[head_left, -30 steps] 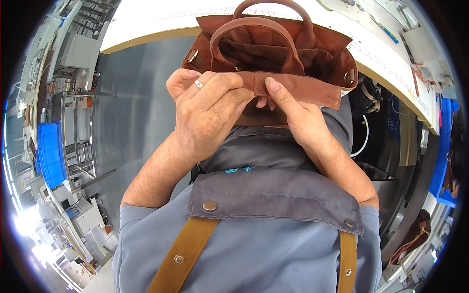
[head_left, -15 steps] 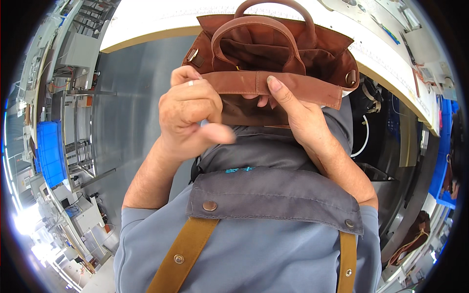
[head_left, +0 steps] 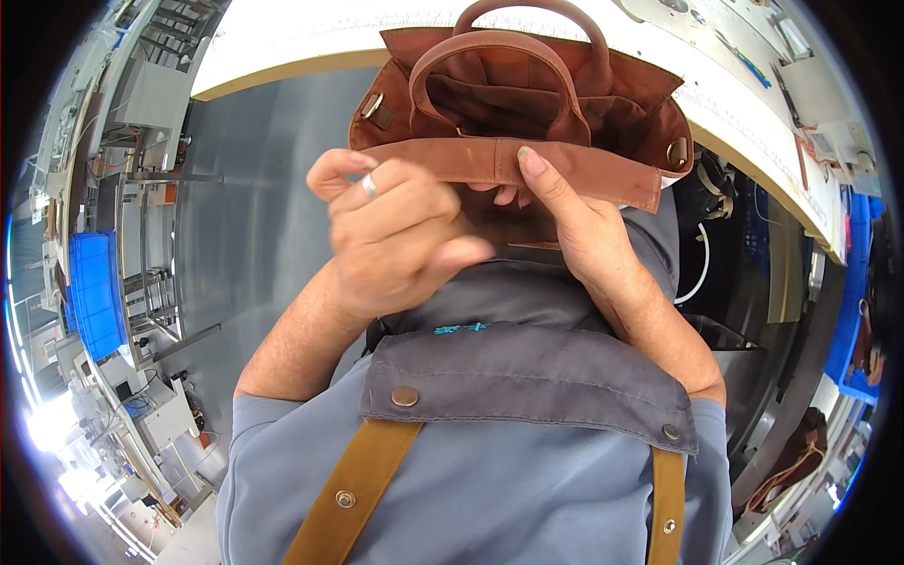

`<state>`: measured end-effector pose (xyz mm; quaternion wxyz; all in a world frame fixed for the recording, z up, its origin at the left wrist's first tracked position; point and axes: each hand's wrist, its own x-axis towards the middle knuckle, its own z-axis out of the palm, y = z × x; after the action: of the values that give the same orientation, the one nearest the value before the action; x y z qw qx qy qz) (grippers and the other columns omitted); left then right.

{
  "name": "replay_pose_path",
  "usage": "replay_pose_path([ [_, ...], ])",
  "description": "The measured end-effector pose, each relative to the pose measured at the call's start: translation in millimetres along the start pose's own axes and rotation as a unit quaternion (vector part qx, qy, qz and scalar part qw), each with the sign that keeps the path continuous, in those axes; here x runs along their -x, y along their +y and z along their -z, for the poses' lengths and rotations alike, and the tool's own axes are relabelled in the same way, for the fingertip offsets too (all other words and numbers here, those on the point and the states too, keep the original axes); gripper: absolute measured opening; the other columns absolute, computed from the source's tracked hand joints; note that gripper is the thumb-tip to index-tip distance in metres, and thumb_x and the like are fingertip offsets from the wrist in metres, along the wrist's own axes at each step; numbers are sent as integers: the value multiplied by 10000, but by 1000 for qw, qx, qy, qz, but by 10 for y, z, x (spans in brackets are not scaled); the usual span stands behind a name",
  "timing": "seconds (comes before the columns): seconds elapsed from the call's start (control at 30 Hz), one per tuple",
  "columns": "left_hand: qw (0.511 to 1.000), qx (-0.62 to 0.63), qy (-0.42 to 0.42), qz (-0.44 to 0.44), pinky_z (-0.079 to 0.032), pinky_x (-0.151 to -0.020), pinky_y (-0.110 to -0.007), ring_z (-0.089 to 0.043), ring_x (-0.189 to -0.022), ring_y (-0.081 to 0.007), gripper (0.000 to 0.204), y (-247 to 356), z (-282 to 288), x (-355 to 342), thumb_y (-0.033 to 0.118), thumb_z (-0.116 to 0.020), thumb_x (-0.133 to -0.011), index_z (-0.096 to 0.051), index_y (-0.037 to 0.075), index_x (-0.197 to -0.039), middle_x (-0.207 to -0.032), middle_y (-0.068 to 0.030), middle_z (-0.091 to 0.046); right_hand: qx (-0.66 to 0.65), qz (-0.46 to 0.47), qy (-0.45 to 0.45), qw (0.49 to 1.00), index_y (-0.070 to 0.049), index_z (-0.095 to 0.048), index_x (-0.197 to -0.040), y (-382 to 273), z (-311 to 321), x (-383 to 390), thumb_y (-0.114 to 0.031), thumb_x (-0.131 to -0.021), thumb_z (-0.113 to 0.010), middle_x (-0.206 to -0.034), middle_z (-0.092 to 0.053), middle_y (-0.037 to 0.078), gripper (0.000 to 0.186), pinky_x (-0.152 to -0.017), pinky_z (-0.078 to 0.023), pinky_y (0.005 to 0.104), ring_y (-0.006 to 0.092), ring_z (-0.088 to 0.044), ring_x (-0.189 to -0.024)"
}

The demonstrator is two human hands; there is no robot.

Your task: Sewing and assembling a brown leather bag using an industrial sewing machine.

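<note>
Pinching the long brown leather strip [head_left: 476,156] between thumb and fingers, our right hand [head_left: 579,212] grips beside the stitched seam [head_left: 496,162], upper middle of the frame. Our blurred left hand [head_left: 397,231] has come off that seam, so the stitching now lies uncovered; its fingers curl, thumb apart, and we cannot tell whether they hold anything. Behind the strip, the open brown leather handbag [head_left: 523,113] shows folds of brown lining [head_left: 607,118]. We cannot see inside the blue plastic crate [head_left: 96,294] at far left.

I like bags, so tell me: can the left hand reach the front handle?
Probably yes. The left hand is close, and nothing seems to cover the front handle, which arches up beyond the flap the right hand holds.
</note>
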<state>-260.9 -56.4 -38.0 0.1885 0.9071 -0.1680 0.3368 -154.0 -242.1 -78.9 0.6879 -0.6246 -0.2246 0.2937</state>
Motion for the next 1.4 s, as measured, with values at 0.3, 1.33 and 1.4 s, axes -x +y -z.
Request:
replay_pose_path([
  [0.3,980,-143,46,129,-313,-891,-328,-566,-823,-139,456,-225,50,183,480,-895,-610,-729,139,-862,-862,39,-610,-17,-11,-20,1000,-15,-687,-1089,22,-2,-32,-344,-1067,-503,-1032,-732,107,377,-818,-454,287,133,-597,-896],
  [1.33,892,261,8,369,-510,-813,-287,-612,-897,-137,199,-565,407,477,36,-845,-772,-777,33,-959,-994,-47,-642,23,18,-14,999,0,-690,-1126,69,25,62,-341,-1051,-550,-1004,-724,84,376,-824,-475,279,130,-629,-905],
  [1.4,891,254,16,375,-512,-811,-287,-614,-903,-131,183,-555,405,514,13,-837,-774,-776,32,-946,-977,-47,-644,25,23,-16,999,4,-688,-1132,71,28,69,-340,-1054,-545,-1012,-722,85,380,-826,-479,282,138,-638,-913],
])
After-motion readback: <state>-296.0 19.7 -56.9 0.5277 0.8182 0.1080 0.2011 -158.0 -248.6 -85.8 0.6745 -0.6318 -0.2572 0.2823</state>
